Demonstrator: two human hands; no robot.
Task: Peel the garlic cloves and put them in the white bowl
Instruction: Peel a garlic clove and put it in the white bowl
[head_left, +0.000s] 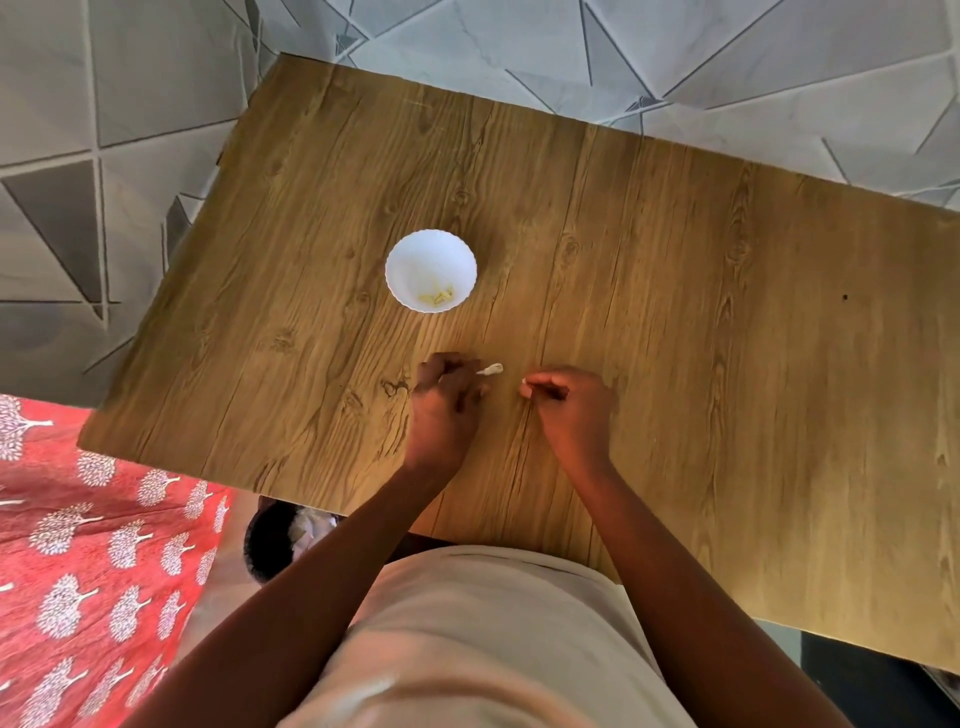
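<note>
No text, label, brand, number or sign can be read anywhere in this view.

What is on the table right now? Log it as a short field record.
surface: brown wood-grain table
container: round white scalloped bowl, upright, beyond the hands
bowl contents: a few pale yellow peeled garlic cloves
left hand: fingers curled, holding a small white garlic clove at its fingertips
right hand: pinching a tiny white scrap, likely skin
hands: apart, not touching
</note>
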